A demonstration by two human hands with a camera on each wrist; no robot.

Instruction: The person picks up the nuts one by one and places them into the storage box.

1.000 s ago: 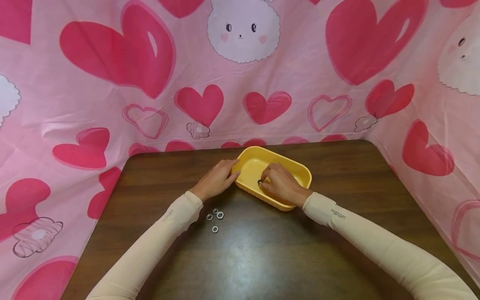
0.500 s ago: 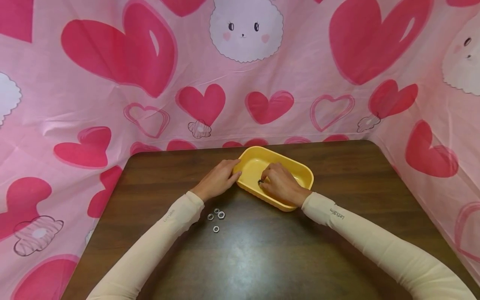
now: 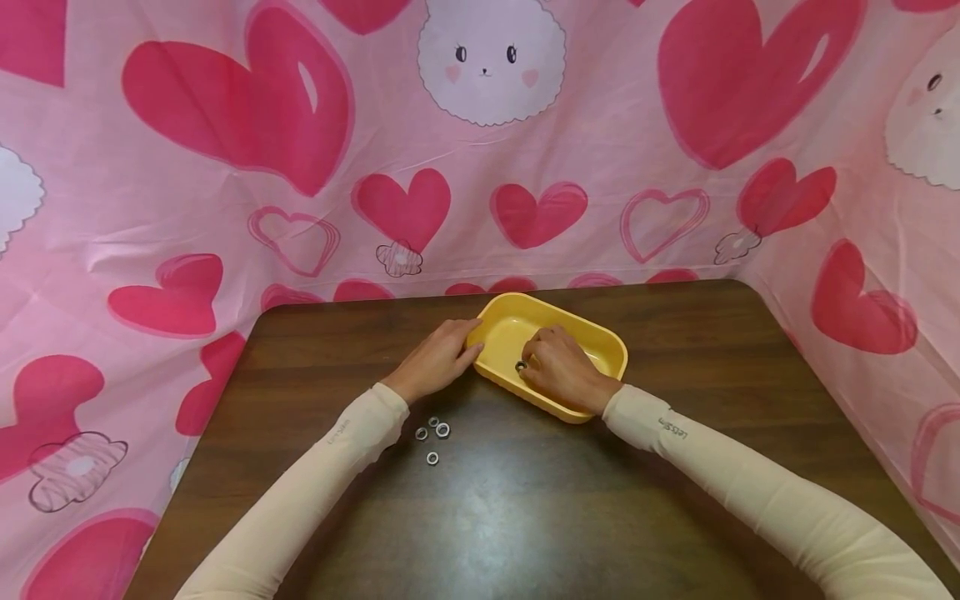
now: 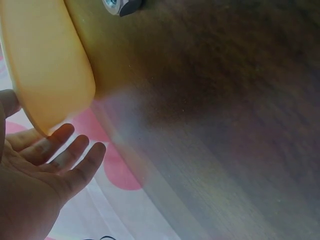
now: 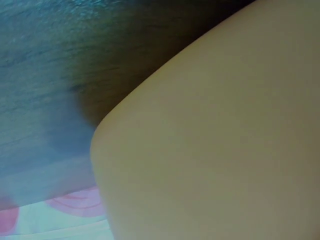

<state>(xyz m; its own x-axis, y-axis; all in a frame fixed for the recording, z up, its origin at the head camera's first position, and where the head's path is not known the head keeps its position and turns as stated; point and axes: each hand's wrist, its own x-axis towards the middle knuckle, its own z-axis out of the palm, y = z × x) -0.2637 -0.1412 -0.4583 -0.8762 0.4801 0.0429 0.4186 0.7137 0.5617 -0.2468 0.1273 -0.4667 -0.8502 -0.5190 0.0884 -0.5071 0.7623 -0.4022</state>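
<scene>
A yellow plastic tray (image 3: 498, 337) stands near the back of the table. My left hand (image 3: 435, 357) holds its left end, thumb at the rim and the other fingers outside; in the left wrist view those fingers (image 4: 80, 165) reach around the tray's end (image 4: 50, 60). Inside the tray, my right hand (image 3: 562, 367) is lowered with curled fingers and pinches a small dark metal nut (image 3: 521, 367) close over the tray floor. The tray's outer wall (image 5: 215, 150) fills most of the right wrist view and hides the right hand there.
Several loose metal nuts (image 3: 442, 430) lie on the dark wooden table (image 3: 495, 517), in front of the tray and right of the left forearm. One nut (image 3: 432, 458) sits nearer the front edge. A pink heart-patterned cloth (image 3: 465, 150) hangs behind and beside the table.
Both hands and the tray stay almost in place. The nut at the right fingertips has tilted slightly and shows its hole more plainly. The head view has shifted a little.
</scene>
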